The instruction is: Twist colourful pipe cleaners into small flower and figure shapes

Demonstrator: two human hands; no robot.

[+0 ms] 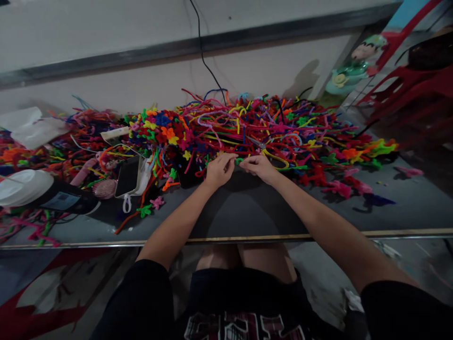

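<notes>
L hand [220, 170] & R hand [261, 168] — both pinching green fuzzy stem [239, 161], btwn them, multicol. pile [244, 125] just beyond

I'm sitting in what looks like a small craft workshop, though a corner of a home would fit too. The long grey table [233, 215] against the plain wall [116, 23] is heaped with bright pipe cleaners [253, 123], with many fuzzy flowers [170, 137] already shaped, and scissors [262, 146] lie among them. Homely bits share the surface: a phone [128, 177], a hairbrush [104, 189] and a lidded cup [67, 196] on its side. Red plastic chairs [412, 85] and a cartoon figure [354, 71] stand off to the right, and a black cable [201, 42] hangs down the wall.
</notes>
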